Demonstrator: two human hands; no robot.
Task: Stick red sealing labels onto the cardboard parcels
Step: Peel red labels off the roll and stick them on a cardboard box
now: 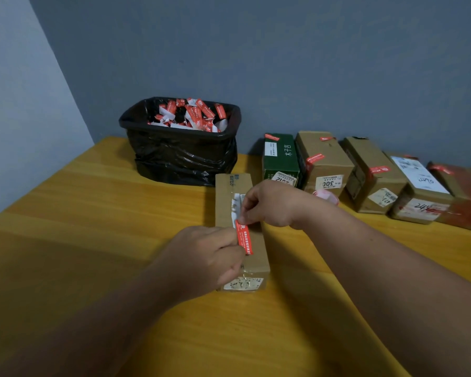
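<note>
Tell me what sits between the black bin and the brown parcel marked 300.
Head view: a green box stands between the black bin and that brown parcel, upright against the parcel.

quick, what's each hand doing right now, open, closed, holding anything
Left hand: closed, pinching the lower end of the red label.
Right hand: closed, pinching the label's upper end over the parcel.

a wooden table in the corner of a grey room

the table [65,213] has a yellow-orange top with visible grain and reaches both walls. the back wall [283,63] is a dull blue-grey, the left wall [17,118] a paler grey, and they meet in a corner above the table's far left end. the light is dim and even.
</note>
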